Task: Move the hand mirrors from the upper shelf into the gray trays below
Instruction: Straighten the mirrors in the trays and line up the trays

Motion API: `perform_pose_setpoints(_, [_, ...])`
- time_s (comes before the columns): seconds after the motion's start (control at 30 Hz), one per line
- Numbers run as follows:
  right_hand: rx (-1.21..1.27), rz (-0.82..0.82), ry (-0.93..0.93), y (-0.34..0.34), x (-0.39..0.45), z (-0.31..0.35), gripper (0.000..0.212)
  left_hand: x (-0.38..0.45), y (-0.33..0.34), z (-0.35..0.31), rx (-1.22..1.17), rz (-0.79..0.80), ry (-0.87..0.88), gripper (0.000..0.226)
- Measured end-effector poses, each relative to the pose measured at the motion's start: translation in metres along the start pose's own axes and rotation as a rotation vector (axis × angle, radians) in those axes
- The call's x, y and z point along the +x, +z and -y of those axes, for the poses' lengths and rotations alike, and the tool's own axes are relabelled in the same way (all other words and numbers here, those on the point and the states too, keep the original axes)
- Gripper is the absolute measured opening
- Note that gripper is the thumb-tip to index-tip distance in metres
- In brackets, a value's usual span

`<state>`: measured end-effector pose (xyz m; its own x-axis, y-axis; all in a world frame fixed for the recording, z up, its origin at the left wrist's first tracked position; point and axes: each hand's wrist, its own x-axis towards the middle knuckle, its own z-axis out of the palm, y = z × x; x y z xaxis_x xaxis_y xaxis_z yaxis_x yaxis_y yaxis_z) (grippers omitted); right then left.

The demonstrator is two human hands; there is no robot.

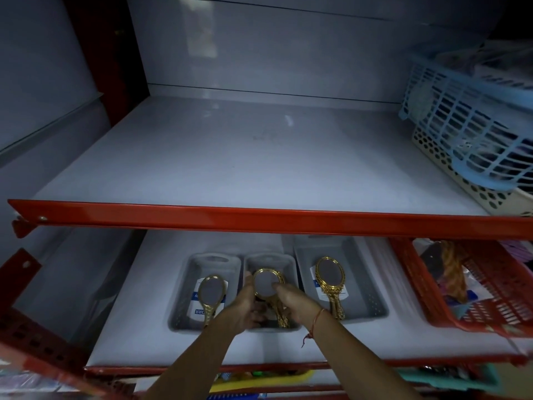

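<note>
Both hands, left (245, 308) and right (297, 306), fingers holding mirror (266, 282) over middle tray (291, 265); should lower flat, handle toward camera.

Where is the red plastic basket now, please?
In the head view, the red plastic basket sits at the right end of the lower shelf, right of the three gray trays.

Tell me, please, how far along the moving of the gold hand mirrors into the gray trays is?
Nearly finished. The white upper shelf shows no mirrors. A gold-framed oval hand mirror lies in the left gray plastic tray, another in the right tray. The left hand and right hand hold a third mirror over the middle tray; only setting it down remains.
</note>
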<state>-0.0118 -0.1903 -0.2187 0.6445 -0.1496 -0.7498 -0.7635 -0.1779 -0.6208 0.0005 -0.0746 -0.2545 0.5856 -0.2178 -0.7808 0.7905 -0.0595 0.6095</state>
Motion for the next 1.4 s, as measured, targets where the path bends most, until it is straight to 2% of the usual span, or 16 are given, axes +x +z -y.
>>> perform_pose_setpoints(0.13, [0.002,0.027,0.015,0.0,0.005,-0.002,0.042,0.0,0.005,0.0,0.001,0.01,0.016,0.079])
perform_pose_setpoints(0.27, [0.128,0.085,0.041,-0.002,0.003,-0.005,0.025,-0.005,0.008,-0.004,0.001,0.048,0.011,0.088])
perform_pose_setpoints(0.5, [0.098,0.132,0.058,-0.007,-0.002,-0.012,0.031,-0.005,0.01,-0.001,0.072,0.04,0.027,0.085])
perform_pose_setpoints(0.77, [0.118,0.165,0.041,-0.008,0.001,-0.02,0.027,-0.024,0.02,-0.002,0.217,0.054,0.062,0.082])
perform_pose_setpoints(0.9, [0.116,0.152,0.037,-0.012,0.0,-0.02,0.022,-0.018,0.02,0.001,0.198,0.014,0.02,0.081])
perform_pose_setpoints(1.27, [0.065,0.196,0.049,-0.011,-0.004,-0.02,0.045,-0.007,0.013,0.003,0.131,0.014,0.053,0.083])
perform_pose_setpoints(1.33, [0.066,0.206,0.051,-0.013,-0.004,-0.02,0.051,-0.008,0.015,0.001,0.127,-0.015,0.057,0.084])
perform_pose_setpoints(1.4, [0.065,0.182,0.008,-0.021,-0.005,-0.016,0.05,-0.008,0.019,-0.003,0.152,-0.091,0.13,0.082])
